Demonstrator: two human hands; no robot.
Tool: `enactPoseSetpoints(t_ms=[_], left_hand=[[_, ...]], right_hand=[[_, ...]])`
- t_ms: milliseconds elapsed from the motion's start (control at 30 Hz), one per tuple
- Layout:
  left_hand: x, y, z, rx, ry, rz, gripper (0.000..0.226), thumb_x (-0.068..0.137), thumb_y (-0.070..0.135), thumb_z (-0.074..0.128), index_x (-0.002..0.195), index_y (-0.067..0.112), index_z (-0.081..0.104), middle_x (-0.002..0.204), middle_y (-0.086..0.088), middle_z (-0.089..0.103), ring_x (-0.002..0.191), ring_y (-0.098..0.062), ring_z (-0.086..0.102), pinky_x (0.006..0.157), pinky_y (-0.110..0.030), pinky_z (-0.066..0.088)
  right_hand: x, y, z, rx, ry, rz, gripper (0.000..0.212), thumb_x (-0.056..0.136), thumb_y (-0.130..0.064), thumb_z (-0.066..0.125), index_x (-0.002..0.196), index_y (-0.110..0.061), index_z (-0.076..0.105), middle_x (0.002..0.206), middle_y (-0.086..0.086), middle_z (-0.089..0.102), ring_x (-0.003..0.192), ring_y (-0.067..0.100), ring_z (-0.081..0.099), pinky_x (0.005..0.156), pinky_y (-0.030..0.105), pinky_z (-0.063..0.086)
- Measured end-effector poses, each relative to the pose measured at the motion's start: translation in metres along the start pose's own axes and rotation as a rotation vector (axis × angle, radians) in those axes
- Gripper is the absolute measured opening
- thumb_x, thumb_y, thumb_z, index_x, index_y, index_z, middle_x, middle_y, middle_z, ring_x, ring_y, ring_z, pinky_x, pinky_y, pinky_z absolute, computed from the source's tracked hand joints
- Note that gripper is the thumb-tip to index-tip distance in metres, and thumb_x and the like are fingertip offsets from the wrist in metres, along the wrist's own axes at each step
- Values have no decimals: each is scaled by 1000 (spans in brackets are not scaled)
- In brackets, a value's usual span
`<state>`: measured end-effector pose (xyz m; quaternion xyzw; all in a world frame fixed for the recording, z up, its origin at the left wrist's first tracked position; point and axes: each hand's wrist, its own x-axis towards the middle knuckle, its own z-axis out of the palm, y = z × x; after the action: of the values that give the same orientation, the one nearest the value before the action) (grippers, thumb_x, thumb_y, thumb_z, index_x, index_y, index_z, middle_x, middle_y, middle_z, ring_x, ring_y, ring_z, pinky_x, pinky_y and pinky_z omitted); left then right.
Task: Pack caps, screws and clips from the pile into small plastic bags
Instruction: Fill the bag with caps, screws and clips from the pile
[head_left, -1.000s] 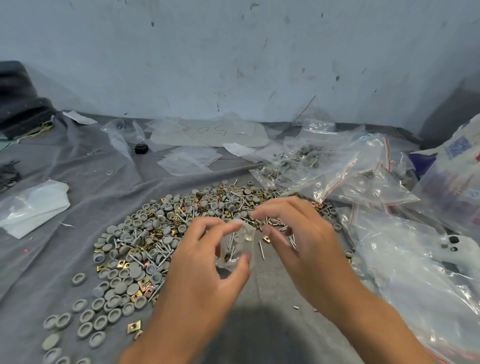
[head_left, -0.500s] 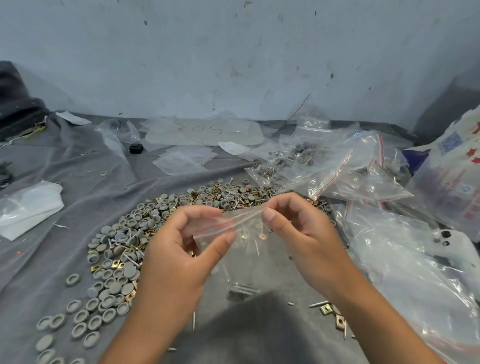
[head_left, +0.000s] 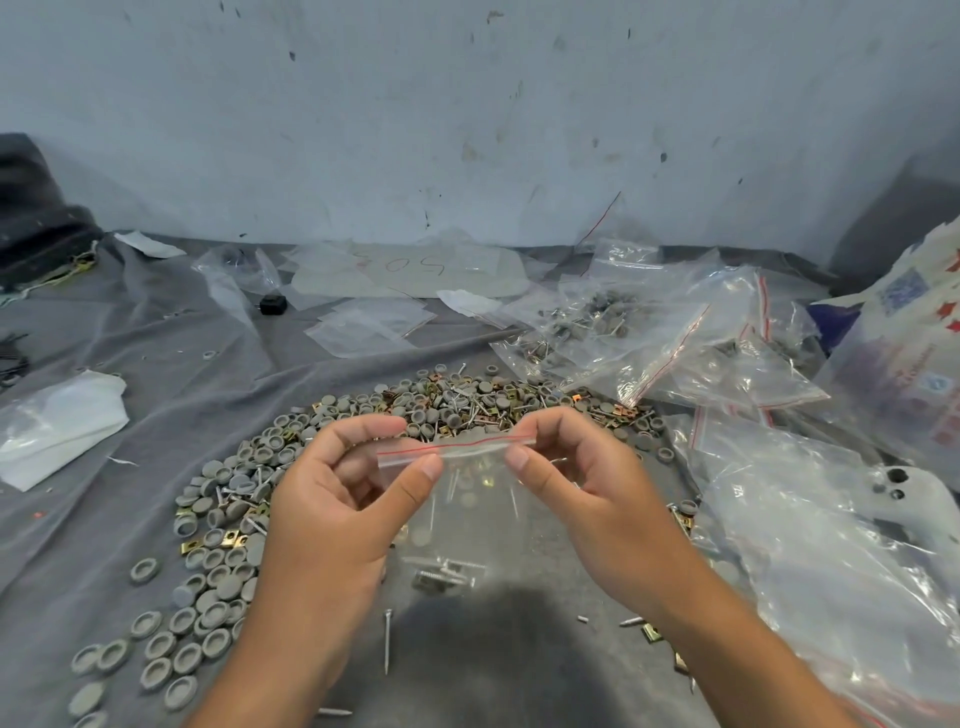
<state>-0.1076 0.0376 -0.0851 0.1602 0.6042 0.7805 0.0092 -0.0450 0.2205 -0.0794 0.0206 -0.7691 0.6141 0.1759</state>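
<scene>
Bag (head_left: 467, 499) was held up above the cloth (head_left: 130, 493) by its red-striped zip edge, pinched by left hand (head_left: 332, 499) and right hand (head_left: 582, 478); screws seen inside; filled bags (head_left: 649, 332) lay beyond; big pile (head_left: 270, 483) was left unpacked.

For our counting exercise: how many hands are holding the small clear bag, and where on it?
2. The left hand pinches the small bag at the left end of its red seal strip; the right hand pinches the right end. No other hand shows.
</scene>
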Motion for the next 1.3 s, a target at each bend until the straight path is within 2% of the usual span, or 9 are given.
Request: enactPoseSetpoints(t_ms=[200,367,567,700,800,933,1133,1233,1300], left_hand=[[0,1,-2,71,-37,31,38,65,31,90,96,35,69,90,-4,78,78,-12,72,67,-17,55],[0,0,-1,91,-51,62,28,72,26,81,93,34,66,89,-4,76,78,-13,71,69,-18,54],[0,-2,-1,126,-71,69,34,66,39,84,95,40,66,90,-3,77,79,-11,71,69,-17,55],[-2,-3,0,164,-117,53,45,58,48,84,99,43,65,96,-1,78,90,-17,75,79,-35,56],[-3,-2,1,181,-112,53,47,58,50,84,100,44,65,95,-1,77,89,-18,75,79,-41,55],[-3,-1,1,182,-117,53,46,60,46,85,100,39,63,93,-5,77,86,-20,75,79,-46,55],[-3,1,4,177,-118,23,49,59,40,93,97,39,62,91,-5,78,83,-18,76,72,-30,57],[-2,2,2,126,-88,5,47,60,27,94,96,36,65,90,-7,78,79,-17,74,63,-20,57],[-2,3,2,111,-81,-8,46,58,29,86,99,32,64,87,-7,78,73,-17,71,60,-19,55]], right_hand=[[-2,-2,2,-72,1,-39,5,98,-36,61,94,-33,63,79,-18,60,68,3,47,62,18,39],[-4,-3,7,-34,-30,-10,7,95,-39,57,96,-34,61,78,-17,57,68,1,46,62,14,37],[-4,-3,9,-113,-48,-29,6,97,-35,65,95,-29,66,78,-21,61,71,-1,51,65,15,40],[-5,-3,10,-154,-57,-50,6,95,-40,61,95,-34,64,80,-22,62,73,0,52,67,19,40],[-6,-2,11,-139,-82,-34,9,96,-41,61,95,-33,64,80,-18,62,74,5,52,68,26,43],[-6,-2,10,-107,-111,-14,9,94,-41,64,95,-32,66,79,-20,62,73,1,51,67,24,42],[-4,-1,11,-128,-72,-28,9,94,-39,66,97,-32,70,91,-14,72,84,6,64,79,36,50],[-5,0,10,-114,-24,-30,14,91,-46,64,97,-33,69,86,-13,70,79,15,62,72,31,49],[-4,1,9,-103,-16,-15,15,91,-46,64,97,-34,69,81,-11,68,72,20,57,65,30,45]])
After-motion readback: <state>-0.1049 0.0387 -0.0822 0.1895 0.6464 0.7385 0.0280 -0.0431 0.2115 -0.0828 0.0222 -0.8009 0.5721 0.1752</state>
